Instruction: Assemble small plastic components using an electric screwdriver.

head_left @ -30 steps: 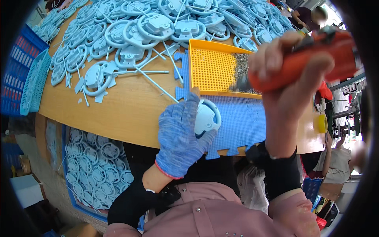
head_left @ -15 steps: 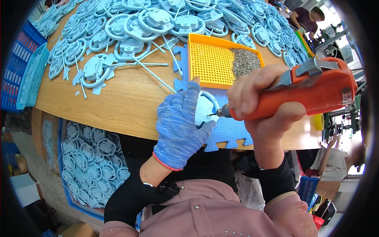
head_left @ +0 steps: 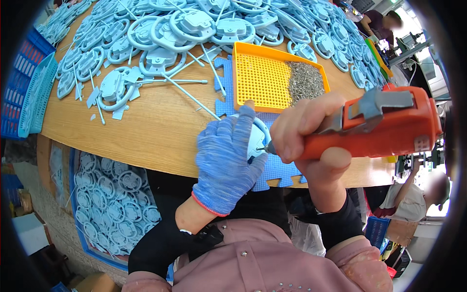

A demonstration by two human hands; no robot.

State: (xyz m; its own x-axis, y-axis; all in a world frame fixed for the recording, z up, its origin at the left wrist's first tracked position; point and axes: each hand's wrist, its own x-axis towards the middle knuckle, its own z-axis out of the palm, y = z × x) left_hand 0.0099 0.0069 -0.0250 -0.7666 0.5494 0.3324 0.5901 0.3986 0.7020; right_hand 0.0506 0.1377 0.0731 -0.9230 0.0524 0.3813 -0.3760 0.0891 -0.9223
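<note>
My left hand (head_left: 226, 160), in a blue knitted glove, presses down on a pale blue round plastic part (head_left: 256, 135) that lies on a blue foam mat (head_left: 282, 168) at the table's near edge. My bare right hand (head_left: 311, 134) grips an orange electric screwdriver (head_left: 374, 129). Its bit tip touches the plastic part just right of my gloved fingers. Most of the part is hidden under the glove.
An orange perforated tray (head_left: 265, 78) with a heap of small screws (head_left: 305, 80) sits behind the mat. Many pale blue wheel-shaped parts (head_left: 185, 24) cover the far table. Blue crates (head_left: 24, 82) stand left, more parts lie in a bin (head_left: 109, 194) below. Other people work at right.
My right hand brought the screwdriver down from above the tray to the part; its tip now rests on it. The gloved left hand stayed on the part.
</note>
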